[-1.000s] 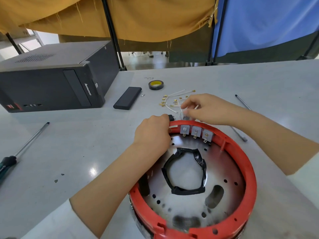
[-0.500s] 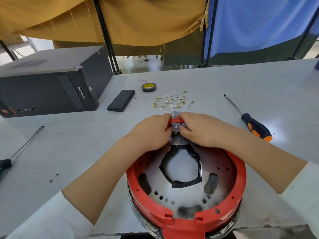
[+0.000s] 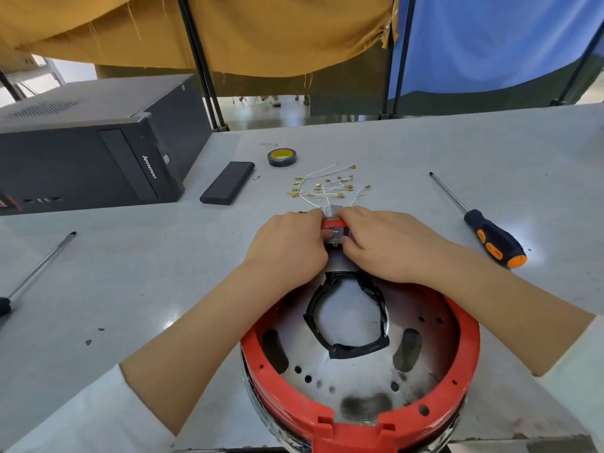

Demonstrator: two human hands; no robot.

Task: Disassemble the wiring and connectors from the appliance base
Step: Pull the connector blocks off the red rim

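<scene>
The left hand (image 3: 287, 246) and the right hand (image 3: 389, 243) are meeting at the far rim of the red appliance base (image 3: 359, 420), each with its fingers curled and pinching the small grey connector (image 3: 336, 238) mounted on that rim. The base is sitting at the near edge of the desk (image 3: 130, 273). Loose white wires with brass terminals (image 3: 327, 189) are lying just beyond the hands. An orange-handled screwdriver (image 3: 493, 238) is resting towards the right edge, a black computer tower (image 3: 81, 152) at the far left corner.
</scene>
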